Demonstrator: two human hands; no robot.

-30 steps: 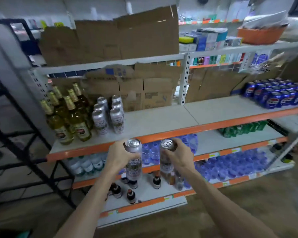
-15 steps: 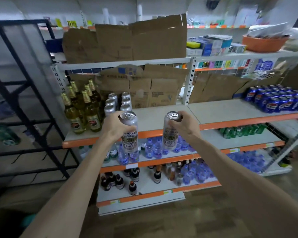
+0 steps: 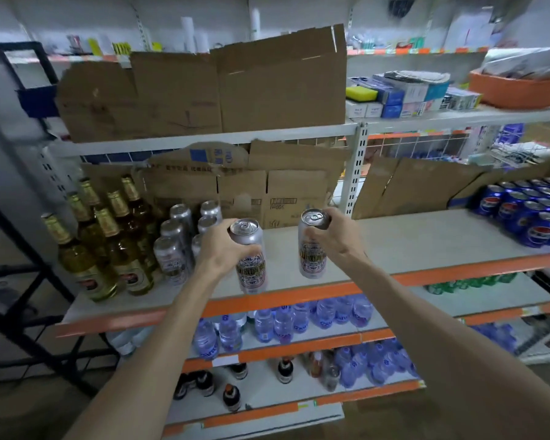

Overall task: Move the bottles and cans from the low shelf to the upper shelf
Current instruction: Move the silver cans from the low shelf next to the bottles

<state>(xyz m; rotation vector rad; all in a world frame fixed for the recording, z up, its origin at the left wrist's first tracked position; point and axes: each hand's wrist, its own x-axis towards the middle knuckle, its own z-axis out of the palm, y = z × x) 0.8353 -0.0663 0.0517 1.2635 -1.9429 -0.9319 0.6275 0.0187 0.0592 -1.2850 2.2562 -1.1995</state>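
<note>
Head view: the two cans have come up from below to the front of the upper shelf [image 3: 410, 246] — left hand [image 3: 218, 250] fingers curled round the left can [image 3: 251, 268], right hand [image 3: 340, 238] gripping the right can [image 3: 311, 252] at its top. Neither seems set down yet — placing comes next.

Light: dim, cool blue cast, brightest along the back wall [image 3: 299, 14] overhead.
Glare: soft sheen on silver cans [image 3: 246, 238].
Blur: smeared upper corners, orange basin [image 3: 515, 90].
Distortion: shelf edges [image 3: 299, 296] bow outward.
</note>
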